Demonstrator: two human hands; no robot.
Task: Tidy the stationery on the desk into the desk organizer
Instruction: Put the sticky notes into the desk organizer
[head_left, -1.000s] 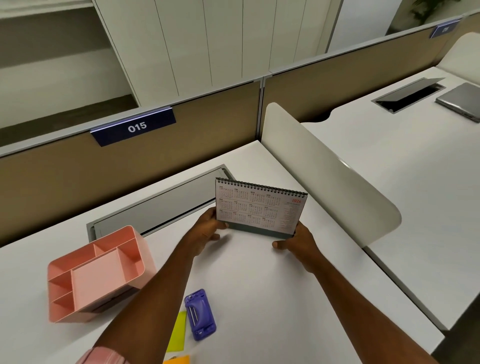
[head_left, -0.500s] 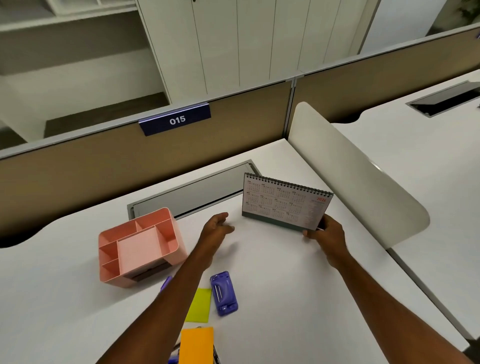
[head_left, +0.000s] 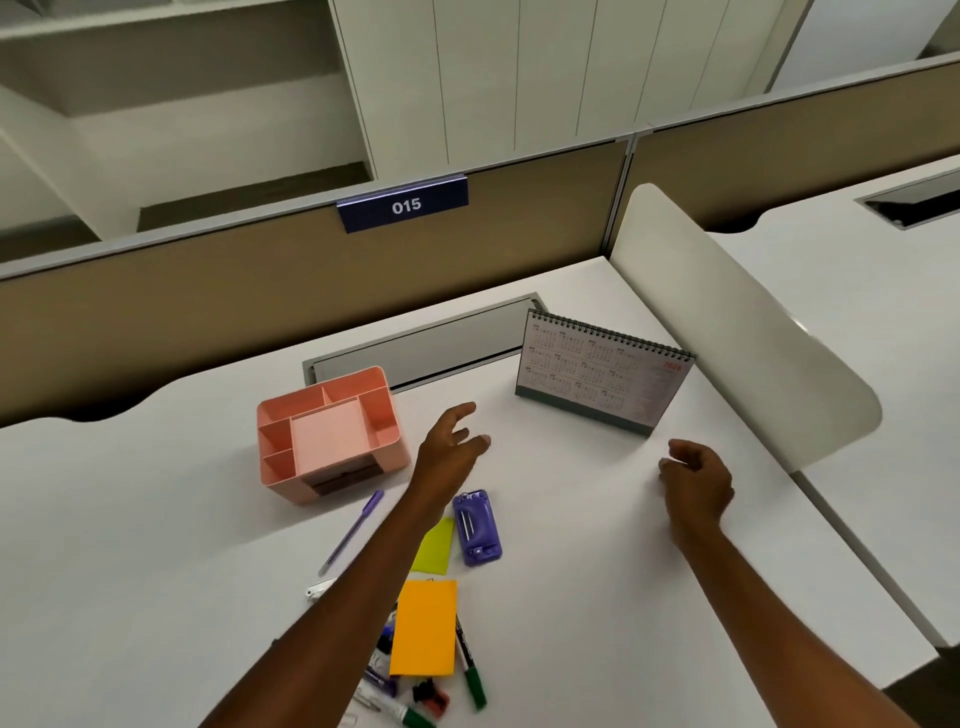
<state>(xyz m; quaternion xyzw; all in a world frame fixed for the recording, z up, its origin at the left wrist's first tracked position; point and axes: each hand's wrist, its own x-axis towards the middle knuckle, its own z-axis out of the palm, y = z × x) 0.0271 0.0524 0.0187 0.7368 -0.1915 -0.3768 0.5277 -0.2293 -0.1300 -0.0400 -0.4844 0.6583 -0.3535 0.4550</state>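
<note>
A person's two bare hands are hovering over a white desk, both holding nothing. The left hand is reaching forward with fingers spread apart, just right of a pink desk organizer whose compartments are sitting empty. The right hand is hanging with fingers loosely curled, near the front corner of a spiral-bound desk calendar but not touching it; the calendar is standing upright by the white side divider. Stationery is lying scattered on the desk nearer the person: a purple pen just in front of the organizer, a purple hole punch beside a yellow-green sticky note, an orange sticky pad, and a green-capped marker among other markers partly hidden under the left forearm. A blue sign reading 015 is hanging on the partition behind.
</note>
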